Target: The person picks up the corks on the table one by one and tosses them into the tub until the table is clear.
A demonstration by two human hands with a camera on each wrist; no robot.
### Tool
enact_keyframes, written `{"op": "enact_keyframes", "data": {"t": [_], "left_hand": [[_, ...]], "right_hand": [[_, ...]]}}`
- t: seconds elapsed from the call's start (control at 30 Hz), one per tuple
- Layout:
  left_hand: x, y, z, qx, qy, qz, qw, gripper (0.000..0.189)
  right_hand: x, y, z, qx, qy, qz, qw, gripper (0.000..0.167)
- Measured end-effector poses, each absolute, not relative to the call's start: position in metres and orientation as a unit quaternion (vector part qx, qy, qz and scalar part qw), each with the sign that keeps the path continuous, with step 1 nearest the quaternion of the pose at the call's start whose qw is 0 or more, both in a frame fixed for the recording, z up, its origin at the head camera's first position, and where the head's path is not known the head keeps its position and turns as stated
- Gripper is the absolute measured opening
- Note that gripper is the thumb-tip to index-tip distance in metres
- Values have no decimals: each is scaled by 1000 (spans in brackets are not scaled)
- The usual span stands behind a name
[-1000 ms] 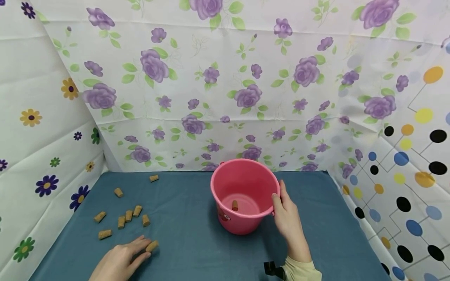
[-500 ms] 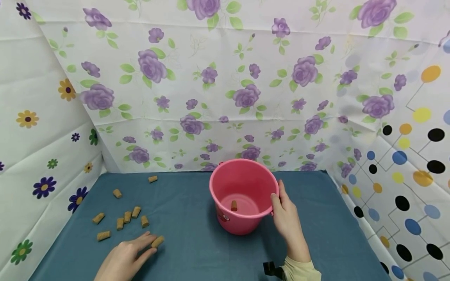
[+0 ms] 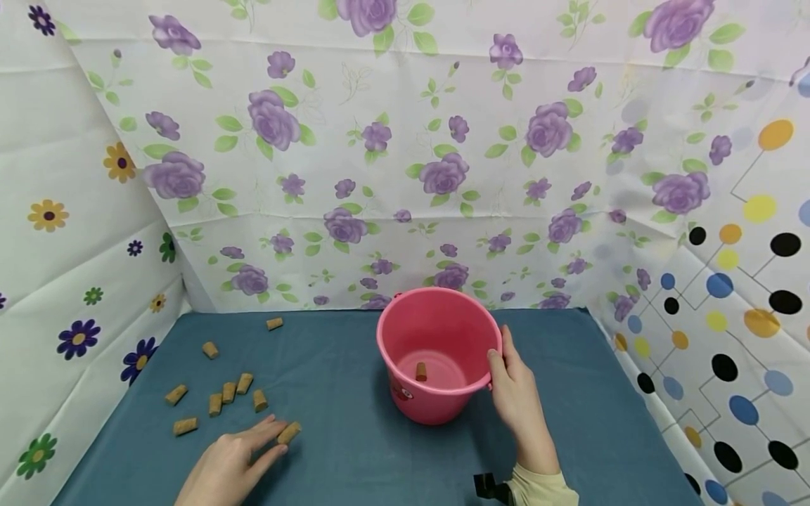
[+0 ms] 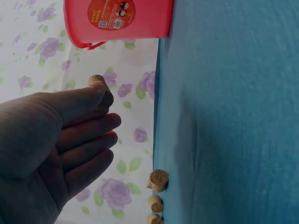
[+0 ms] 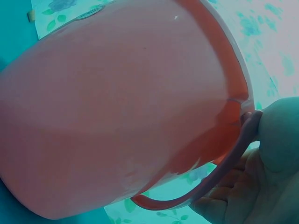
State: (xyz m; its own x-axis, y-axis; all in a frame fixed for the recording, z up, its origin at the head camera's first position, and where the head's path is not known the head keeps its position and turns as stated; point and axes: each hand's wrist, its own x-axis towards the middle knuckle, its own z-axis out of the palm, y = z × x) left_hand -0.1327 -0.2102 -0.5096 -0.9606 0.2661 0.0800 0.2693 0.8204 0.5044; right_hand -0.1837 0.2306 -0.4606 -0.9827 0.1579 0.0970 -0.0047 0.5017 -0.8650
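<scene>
My left hand (image 3: 230, 460) pinches a cork (image 3: 289, 433) between thumb and fingertips, above the cloth at the front left. In the left wrist view this cork (image 4: 108, 99) stands clear of the table, the other fingers stretched out below it. A pink bucket (image 3: 430, 407) stands upright at centre right, with one cork (image 3: 420, 372) on its floor. At the bucket's right side my right hand (image 3: 520, 400) grips the rim, thumb toward the front. The right wrist view shows the bucket's handle (image 5: 226, 163) hanging beside that hand; part of the fingers is hidden.
Several loose corks (image 3: 228, 392) lie scattered over the left part of the blue cloth (image 3: 342, 379). A flowered curtain (image 3: 354, 169) closes off the back, and patterned sheets (image 3: 753, 337) hang at both sides.
My left hand has moved slightly right with the pinched cork, away from the scattered corks. The right hand and bucket hold their place.
</scene>
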Motion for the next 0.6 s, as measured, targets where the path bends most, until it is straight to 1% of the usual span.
{"op": "enact_keyframes", "data": {"t": [0.27,0.6], "left_hand": [[-133,-206,-506,-153,-939,-307,19,35],[-135,-192,-500,-138,-938,-318,27,35]], "right_hand": [[-184,231,-460,-45,-863,497,81,64],[-184,230,-461,-48,-860,501,81,64]]}}
